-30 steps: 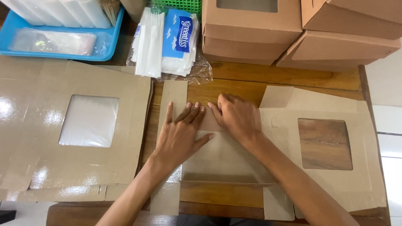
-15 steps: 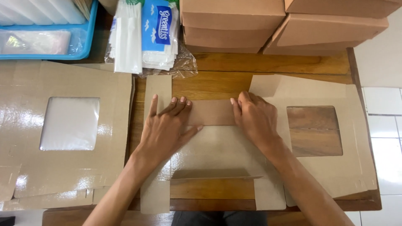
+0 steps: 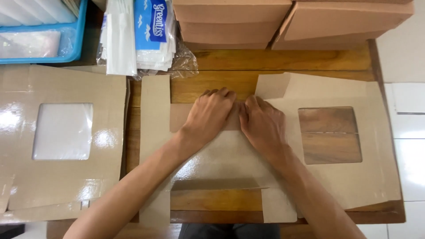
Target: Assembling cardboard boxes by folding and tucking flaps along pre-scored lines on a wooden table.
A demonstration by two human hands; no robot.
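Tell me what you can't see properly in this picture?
All in the head view:
- The folded flap under the left hand and right hand: both hands cover its middle.
- The fingers: curled down, so their tips are hidden.
- The blue tray: cut off by the top and left edges.
- The closed boxes: cut off at the top.
- The stack of flat boxes: glare blurs its window.
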